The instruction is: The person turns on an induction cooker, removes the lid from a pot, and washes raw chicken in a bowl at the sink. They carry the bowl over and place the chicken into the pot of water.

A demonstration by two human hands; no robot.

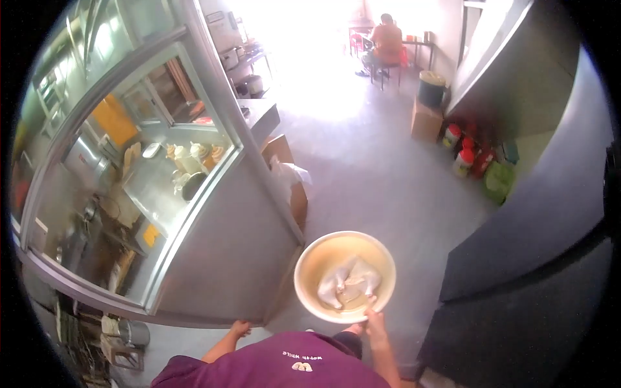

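My right hand (375, 318) grips the near rim of a cream-coloured plastic basin (306, 264), thumb over the edge. In the basin lie pale raw chicken legs (334, 288), with what looks like a little liquid around them. The basin hangs in front of my body above the grey floor. My left hand (241, 328) is low at my left side, its fingers curled, with nothing visible in it. It is near the bottom edge of the metal partition, apart from the basin.
A metal-framed glass partition (213, 258) stands on the left, with squeeze bottles (194, 157) behind it. Dark panels (517, 310) are on the right. Fire extinguishers (463, 161) and a cardboard box (426, 123) line the right wall. Further off, a person (387, 44) sits at a table.
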